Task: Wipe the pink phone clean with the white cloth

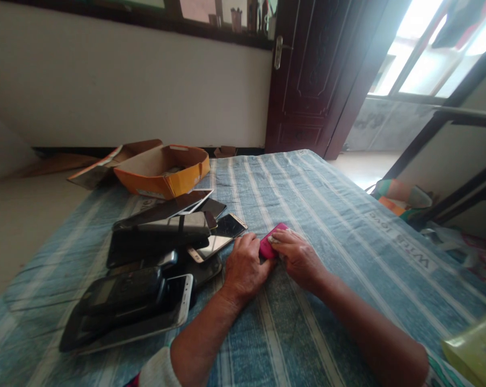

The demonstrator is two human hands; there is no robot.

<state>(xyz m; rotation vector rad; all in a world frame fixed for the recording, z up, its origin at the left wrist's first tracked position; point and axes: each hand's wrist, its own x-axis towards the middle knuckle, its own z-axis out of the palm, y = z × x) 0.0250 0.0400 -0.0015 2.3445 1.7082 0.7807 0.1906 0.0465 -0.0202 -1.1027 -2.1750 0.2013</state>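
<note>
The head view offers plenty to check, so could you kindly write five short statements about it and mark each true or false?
1. The left hand holds a pink object. True.
2. The right hand presses a whitish wad against the pink object. True.
3. The left hand grips a gold-framed phone. False: the gold-framed phone lies to its left, screen up.
4. An orange box sits near the far edge of the striped cloth. True.
5. The orange box is shut. False: its top is open.
</note>
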